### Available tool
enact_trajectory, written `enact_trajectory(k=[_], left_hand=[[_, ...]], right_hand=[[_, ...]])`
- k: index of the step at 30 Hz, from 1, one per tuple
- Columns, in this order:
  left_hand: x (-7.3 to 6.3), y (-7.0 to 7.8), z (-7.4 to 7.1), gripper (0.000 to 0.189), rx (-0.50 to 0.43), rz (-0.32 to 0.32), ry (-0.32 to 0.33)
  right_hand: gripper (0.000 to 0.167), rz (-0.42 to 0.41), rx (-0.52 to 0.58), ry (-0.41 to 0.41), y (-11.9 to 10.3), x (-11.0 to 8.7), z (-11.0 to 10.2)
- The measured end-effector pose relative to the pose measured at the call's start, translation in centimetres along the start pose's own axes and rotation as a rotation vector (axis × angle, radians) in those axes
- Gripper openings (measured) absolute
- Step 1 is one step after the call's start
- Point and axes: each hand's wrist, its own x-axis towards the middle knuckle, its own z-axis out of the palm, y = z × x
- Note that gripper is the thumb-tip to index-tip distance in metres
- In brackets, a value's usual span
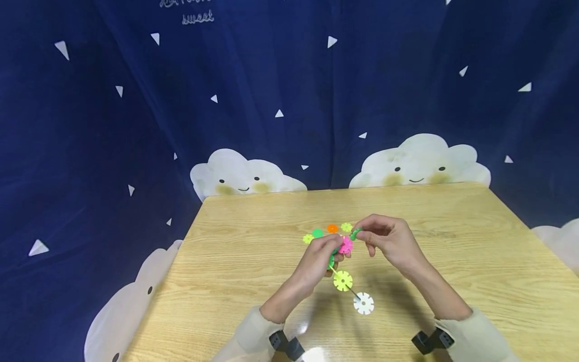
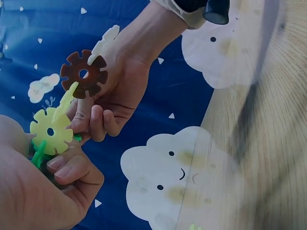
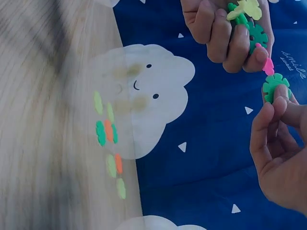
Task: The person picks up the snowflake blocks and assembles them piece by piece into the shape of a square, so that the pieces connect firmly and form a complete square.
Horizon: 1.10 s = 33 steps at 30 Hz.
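Both hands hold a chain of interlocked notched plastic discs above the wooden table. My left hand (image 1: 316, 255) grips it around the green discs, fingers curled, beside a pink disc (image 1: 346, 245). My right hand (image 1: 392, 241) pinches a green disc (image 3: 274, 88) between thumb and fingers; it meets the pink disc's edge in the right wrist view. From the left hand's near side hang a yellow disc (image 1: 343, 281), a brown disc (image 2: 84, 74) and a white disc (image 1: 364, 303). Part of the chain is hidden inside the left hand.
Several loose discs lie on the table (image 1: 226, 251) beyond the hands, among them an orange disc (image 1: 332, 228), a green disc (image 1: 318, 233) and a yellow disc (image 1: 308, 239). A dark blue curtain (image 1: 253, 70) with white clouds and triangles hangs around the table's back and left.
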Motion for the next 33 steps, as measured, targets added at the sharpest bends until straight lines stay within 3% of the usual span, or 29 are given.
enact_trajectory(k=[7, 13, 21, 33], left_hand=[[-0.1, 0.0, 0.1, 0.035, 0.03, 0.023, -0.008], [-0.1, 0.0, 0.2, 0.035, 0.043, 0.034, -0.02], [-0.1, -0.2, 0.4, 0.035, 0.06, 0.052, -0.026], [-0.2, -0.3, 0.6, 0.033, 0.008, 0.065, -0.047]], right_hand=[[0.008, -0.049, -0.124, -0.016, -0.8, -0.2, 0.1], [0.011, -0.077, -0.165, 0.018, -1.3, -0.3, 0.4], [0.017, -0.152, -0.173, 0.051, -1.7, -0.3, 0.8], [0.018, -0.131, -0.121, 0.083, -1.3, -0.6, 1.4]])
